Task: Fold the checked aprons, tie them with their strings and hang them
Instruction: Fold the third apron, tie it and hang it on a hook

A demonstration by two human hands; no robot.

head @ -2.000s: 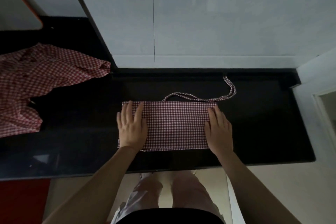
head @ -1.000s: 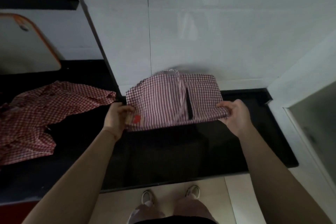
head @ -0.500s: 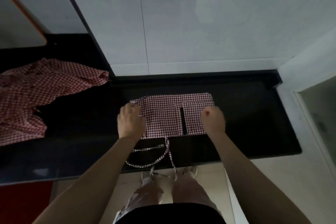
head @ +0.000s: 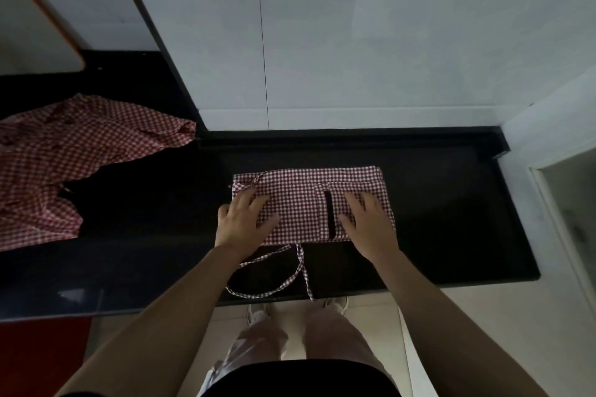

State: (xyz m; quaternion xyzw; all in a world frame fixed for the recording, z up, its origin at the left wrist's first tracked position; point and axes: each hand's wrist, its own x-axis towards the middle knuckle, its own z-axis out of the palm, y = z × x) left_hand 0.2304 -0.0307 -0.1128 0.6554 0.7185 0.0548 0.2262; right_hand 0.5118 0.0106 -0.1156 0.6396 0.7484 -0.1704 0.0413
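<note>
A folded red-and-white checked apron [head: 306,200] lies flat on the black counter [head: 451,219], a dark slot in its right half. My left hand [head: 243,221] presses its left end with spread fingers. On the right end rests my right hand [head: 367,222], fingers straight. The apron's strings [head: 283,274] trail from its near edge in a loop toward the counter's front edge. A second checked apron [head: 64,161] lies crumpled at the far left of the counter.
A white tiled wall [head: 354,42] rises behind the counter. A white board with an orange rim [head: 38,26] leans at the upper left. A white cabinet [head: 564,155] bounds the right side. My legs and shoes show below the counter's front edge.
The folded apron was lifted, turned over and laid back down with its strings now toward me. My fists have opened and both hands now press flat on it.
</note>
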